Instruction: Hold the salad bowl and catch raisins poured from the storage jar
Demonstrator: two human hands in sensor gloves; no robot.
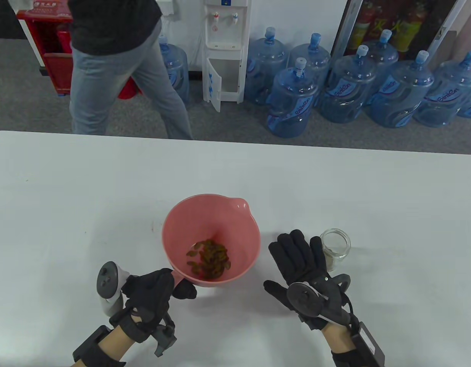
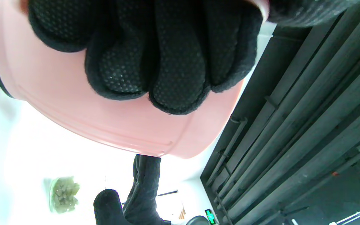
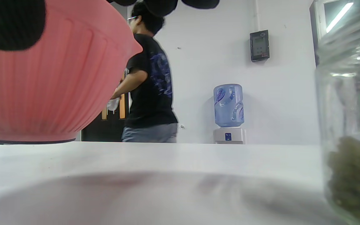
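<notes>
A pink salad bowl (image 1: 170,233) stands on the white table (image 1: 67,198) with a pile of raisins (image 1: 209,262) in its bottom. My left hand (image 1: 159,292) grips the bowl's handle at its near left; in the left wrist view my fingers (image 2: 167,62) curl under the pink bowl (image 2: 105,122). A clear glass storage jar (image 1: 335,248) stands upright to the right, with some raisins left in it. My right hand (image 1: 296,263) lies open, fingers spread, between bowl and jar, touching neither. The right wrist view shows the bowl (image 3: 42,87) at left and the jar (image 3: 348,125) at right.
A person in jeans (image 1: 117,76) walks behind the table's far edge. Several blue water bottles (image 1: 353,88) and a white dispenser (image 1: 224,49) stand on the floor beyond.
</notes>
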